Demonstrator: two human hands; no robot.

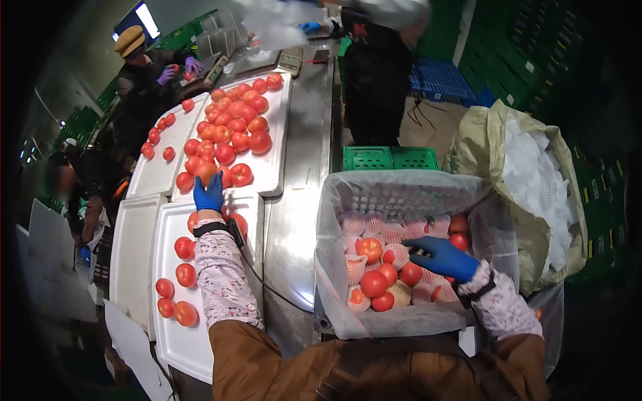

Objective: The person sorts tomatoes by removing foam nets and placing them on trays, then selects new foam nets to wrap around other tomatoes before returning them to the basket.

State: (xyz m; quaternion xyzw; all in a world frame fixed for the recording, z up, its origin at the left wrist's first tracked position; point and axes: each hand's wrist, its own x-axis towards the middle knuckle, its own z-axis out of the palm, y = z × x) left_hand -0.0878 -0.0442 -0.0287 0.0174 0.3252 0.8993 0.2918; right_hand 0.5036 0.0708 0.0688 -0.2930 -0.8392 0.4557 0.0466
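Observation:
Blue gloves cover both hands. My left hand (pixel 208 192) reaches onto the lower edge of the far white tray (pixel 275 157), its fingers against a tomato (pixel 205 172) among many others. Over the right part of a lined crate (pixel 388 323), my right hand (pixel 441 258) is spread palm down, holding nothing visible. Inside that crate lie tomatoes in pink foam nets and several bare ones, such as a red tomato (pixel 374 284). Closer to me, another white tray (pixel 221 294) bears several tomatoes, partly hidden by my left forearm.
A sack of white foam nets (pixel 545 194) stands right of the crate. Green crates (pixel 390 158) are behind it. One person in dark clothes (pixel 376 80) stands at the far side; another with purple gloves (pixel 167 75) works at upper left. A cable (pixel 267 284) crosses the steel table (pixel 294 220).

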